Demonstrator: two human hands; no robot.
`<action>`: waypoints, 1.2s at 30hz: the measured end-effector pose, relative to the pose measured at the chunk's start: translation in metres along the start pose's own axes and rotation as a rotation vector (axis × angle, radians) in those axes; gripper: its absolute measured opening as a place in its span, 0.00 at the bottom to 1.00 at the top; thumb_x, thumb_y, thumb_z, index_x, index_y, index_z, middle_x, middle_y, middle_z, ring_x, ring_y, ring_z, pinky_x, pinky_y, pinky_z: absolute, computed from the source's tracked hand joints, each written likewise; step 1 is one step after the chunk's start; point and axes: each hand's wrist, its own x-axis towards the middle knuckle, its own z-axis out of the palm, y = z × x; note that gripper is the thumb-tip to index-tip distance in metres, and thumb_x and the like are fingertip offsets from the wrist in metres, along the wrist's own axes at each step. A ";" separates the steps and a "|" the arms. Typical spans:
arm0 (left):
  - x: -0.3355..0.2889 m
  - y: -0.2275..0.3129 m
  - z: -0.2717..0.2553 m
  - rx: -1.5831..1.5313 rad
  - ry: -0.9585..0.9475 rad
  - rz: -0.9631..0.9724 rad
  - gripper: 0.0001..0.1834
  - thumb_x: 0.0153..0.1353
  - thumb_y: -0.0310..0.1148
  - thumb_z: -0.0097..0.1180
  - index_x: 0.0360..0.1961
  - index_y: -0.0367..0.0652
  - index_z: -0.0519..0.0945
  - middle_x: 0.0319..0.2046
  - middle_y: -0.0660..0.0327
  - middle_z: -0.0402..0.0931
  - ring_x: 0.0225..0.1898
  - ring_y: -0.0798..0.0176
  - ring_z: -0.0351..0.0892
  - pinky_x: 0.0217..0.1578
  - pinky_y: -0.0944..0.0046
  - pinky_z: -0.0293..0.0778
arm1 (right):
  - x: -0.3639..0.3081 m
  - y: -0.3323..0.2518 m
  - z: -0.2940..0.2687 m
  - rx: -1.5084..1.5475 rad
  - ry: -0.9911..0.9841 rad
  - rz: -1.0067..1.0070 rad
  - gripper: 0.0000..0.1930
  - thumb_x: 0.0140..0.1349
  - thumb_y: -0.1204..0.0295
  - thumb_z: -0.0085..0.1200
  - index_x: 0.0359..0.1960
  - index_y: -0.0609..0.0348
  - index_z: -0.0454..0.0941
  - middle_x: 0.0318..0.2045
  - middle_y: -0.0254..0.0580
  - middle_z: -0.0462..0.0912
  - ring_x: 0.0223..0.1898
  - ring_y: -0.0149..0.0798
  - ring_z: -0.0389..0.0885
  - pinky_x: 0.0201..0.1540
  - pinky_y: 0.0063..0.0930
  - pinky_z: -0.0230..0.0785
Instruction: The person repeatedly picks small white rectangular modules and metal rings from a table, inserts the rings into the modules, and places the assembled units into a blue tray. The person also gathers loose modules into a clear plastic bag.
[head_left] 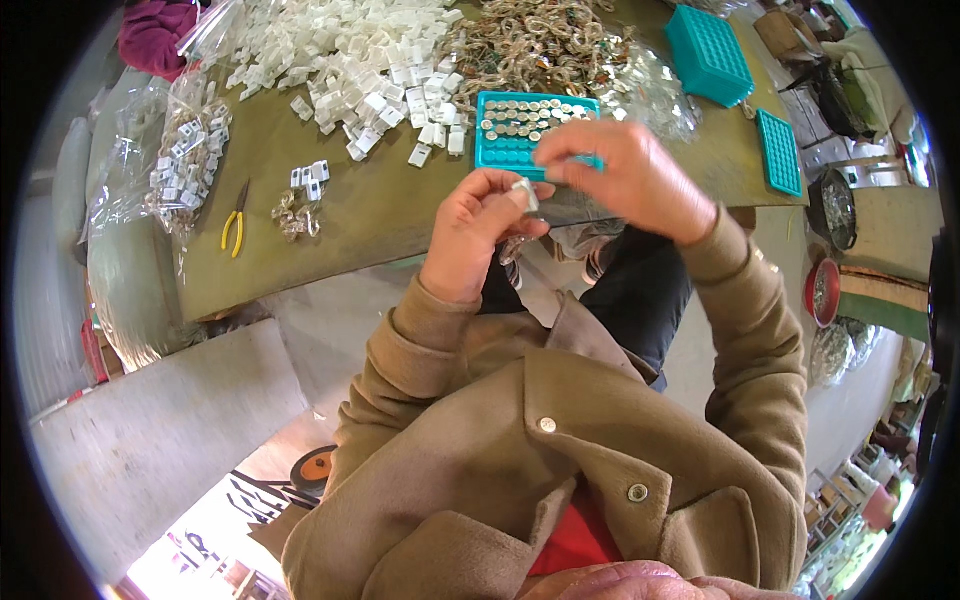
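Observation:
My left hand (478,222) is closed, pinching a small white plastic casing (527,196) between thumb and fingers. Clear-coated wire (514,246) hangs just below that hand. Blurred by motion, my right hand (630,175) hovers over the near right part of a teal tray (490,160), its fingertips a little above the casing. Whether those fingers hold anything is too smeared to see. Rows of small round silvery discs (520,129) sit in the far part of the tray. The hollows nearer me hold none.
A big heap of white casings (330,50) and a pile of wire bundles (530,45) cover the table's far side. Yellow-handled pliers (234,226) lie at left beside finished-looking pieces (310,180) and a filled clear bag (190,150). Stacked teal trays (710,55) stand at right.

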 end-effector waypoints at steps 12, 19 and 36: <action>-0.009 0.004 -0.037 -0.246 0.021 -0.078 0.13 0.74 0.36 0.45 0.49 0.37 0.75 0.31 0.67 0.71 0.27 0.75 0.67 0.30 0.72 0.68 | 0.154 0.073 0.036 -0.736 -0.078 -0.066 0.09 0.64 0.68 0.54 0.43 0.54 0.81 0.38 0.46 0.85 0.42 0.53 0.83 0.44 0.48 0.74; -0.012 0.005 -0.047 -0.257 0.067 -0.085 0.10 0.72 0.33 0.48 0.47 0.39 0.77 0.31 0.68 0.72 0.29 0.76 0.68 0.28 0.76 0.66 | 0.169 0.091 0.050 -0.841 -0.169 0.135 0.09 0.61 0.64 0.55 0.41 0.51 0.80 0.33 0.46 0.85 0.39 0.54 0.83 0.41 0.49 0.73; -0.020 -0.006 -0.059 -0.351 0.143 0.000 0.08 0.69 0.33 0.54 0.43 0.40 0.79 0.28 0.69 0.73 0.25 0.77 0.67 0.25 0.76 0.62 | 0.154 0.080 0.040 -0.493 -0.086 0.143 0.07 0.59 0.68 0.57 0.32 0.58 0.80 0.27 0.40 0.82 0.31 0.41 0.83 0.36 0.36 0.74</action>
